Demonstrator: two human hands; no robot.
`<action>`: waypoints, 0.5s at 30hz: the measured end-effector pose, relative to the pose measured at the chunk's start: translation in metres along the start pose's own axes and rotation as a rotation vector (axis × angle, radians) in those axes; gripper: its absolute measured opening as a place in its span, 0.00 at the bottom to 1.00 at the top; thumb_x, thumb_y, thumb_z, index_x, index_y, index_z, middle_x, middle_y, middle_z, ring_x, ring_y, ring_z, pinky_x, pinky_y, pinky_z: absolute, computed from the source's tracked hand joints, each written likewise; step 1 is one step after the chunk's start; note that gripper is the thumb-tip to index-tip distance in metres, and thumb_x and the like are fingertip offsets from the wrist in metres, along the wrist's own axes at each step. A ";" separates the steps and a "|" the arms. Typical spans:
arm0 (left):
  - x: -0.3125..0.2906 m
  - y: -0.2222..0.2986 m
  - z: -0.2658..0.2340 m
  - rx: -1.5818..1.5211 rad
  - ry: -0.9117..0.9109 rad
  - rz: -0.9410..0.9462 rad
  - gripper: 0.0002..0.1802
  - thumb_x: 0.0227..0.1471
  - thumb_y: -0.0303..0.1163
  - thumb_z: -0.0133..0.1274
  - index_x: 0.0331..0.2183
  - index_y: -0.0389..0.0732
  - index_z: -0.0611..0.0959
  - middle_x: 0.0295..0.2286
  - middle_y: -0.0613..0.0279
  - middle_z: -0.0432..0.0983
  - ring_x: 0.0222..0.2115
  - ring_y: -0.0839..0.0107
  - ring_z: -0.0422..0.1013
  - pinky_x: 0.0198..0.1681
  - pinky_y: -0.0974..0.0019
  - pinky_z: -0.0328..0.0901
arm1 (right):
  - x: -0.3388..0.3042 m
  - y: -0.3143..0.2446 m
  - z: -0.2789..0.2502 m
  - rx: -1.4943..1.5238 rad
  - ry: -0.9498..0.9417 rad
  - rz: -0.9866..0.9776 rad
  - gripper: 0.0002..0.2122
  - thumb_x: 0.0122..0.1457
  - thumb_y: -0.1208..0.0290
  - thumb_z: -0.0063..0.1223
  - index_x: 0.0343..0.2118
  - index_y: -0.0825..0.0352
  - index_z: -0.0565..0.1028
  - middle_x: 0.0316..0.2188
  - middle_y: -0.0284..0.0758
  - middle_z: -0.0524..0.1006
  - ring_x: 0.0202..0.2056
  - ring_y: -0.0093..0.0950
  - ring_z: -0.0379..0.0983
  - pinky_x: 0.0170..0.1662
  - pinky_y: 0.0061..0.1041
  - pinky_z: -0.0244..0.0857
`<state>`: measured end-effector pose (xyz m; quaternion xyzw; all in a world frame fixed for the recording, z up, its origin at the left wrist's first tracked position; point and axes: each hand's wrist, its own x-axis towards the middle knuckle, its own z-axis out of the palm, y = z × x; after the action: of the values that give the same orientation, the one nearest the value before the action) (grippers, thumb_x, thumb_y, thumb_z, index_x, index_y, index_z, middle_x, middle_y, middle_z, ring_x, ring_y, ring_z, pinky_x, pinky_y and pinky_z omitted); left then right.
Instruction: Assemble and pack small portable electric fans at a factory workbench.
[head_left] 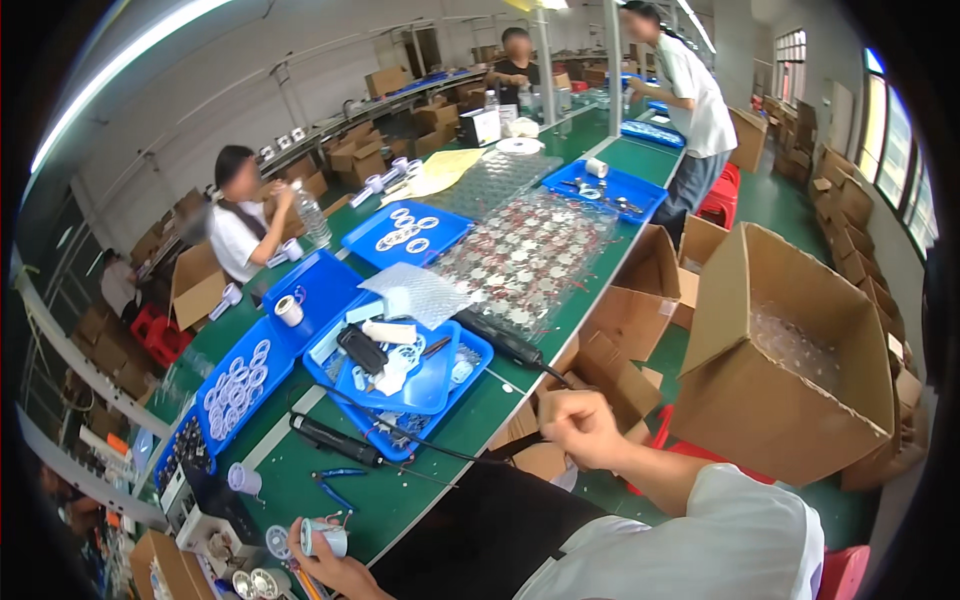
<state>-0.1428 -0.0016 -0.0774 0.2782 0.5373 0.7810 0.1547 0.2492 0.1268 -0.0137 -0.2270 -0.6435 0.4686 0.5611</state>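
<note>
My left hand [338, 572], at the lower left over the table edge, is closed around a pale blue cylindrical housing [328, 538] with a thin wire at its top. A clear round part [278, 541] lies just left of it. My right hand [582, 428] is raised past the table's near edge, its fingers curled together; anything in them is too small to make out. Nearest the left hand on the green table are blue-handled pliers [338, 488], a black electric screwdriver [335, 440] with a cable and a white cylinder [243, 478].
Blue trays hold white rings [236, 395] and mixed parts [468, 365]. A second black screwdriver [503, 341] lies near a sheet of silvery pieces [520, 262]. Open cardboard boxes [790, 350] stand at right. Several people are around the tables, one standing [695, 100].
</note>
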 end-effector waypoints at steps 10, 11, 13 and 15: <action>-0.041 0.026 0.031 -0.004 -0.014 0.052 0.22 0.61 0.32 0.52 0.54 0.36 0.73 0.36 0.53 0.76 0.35 0.64 0.74 0.43 0.60 0.73 | -0.011 -0.010 0.012 0.001 -0.056 -0.025 0.22 0.58 0.87 0.51 0.15 0.64 0.53 0.13 0.27 0.56 0.16 0.20 0.51 0.22 0.27 0.42; -0.046 0.036 0.038 -0.019 -0.011 0.062 0.22 0.61 0.32 0.52 0.54 0.36 0.73 0.36 0.53 0.76 0.35 0.64 0.74 0.43 0.60 0.73 | -0.015 -0.012 0.011 -0.026 -0.056 -0.039 0.22 0.58 0.87 0.51 0.14 0.64 0.53 0.12 0.27 0.56 0.16 0.20 0.51 0.22 0.27 0.41; -0.055 0.057 0.044 -0.070 -0.012 0.091 0.24 0.60 0.37 0.60 0.50 0.28 0.79 0.45 0.43 0.77 0.43 0.53 0.74 0.49 0.53 0.70 | -0.012 -0.007 0.027 0.006 -0.155 -0.126 0.21 0.56 0.88 0.51 0.13 0.64 0.54 0.12 0.30 0.58 0.15 0.23 0.54 0.21 0.29 0.46; -0.050 0.049 0.036 -0.055 -0.007 0.110 0.23 0.60 0.33 0.53 0.54 0.36 0.73 0.37 0.52 0.76 0.35 0.64 0.74 0.44 0.61 0.73 | -0.005 -0.006 0.042 0.068 -0.205 -0.104 0.20 0.56 0.84 0.54 0.14 0.64 0.55 0.13 0.29 0.55 0.15 0.24 0.52 0.21 0.31 0.46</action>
<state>-0.0781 -0.0199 -0.0358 0.3056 0.4989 0.8019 0.1211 0.2129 0.1056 -0.0081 -0.1251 -0.6921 0.4810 0.5234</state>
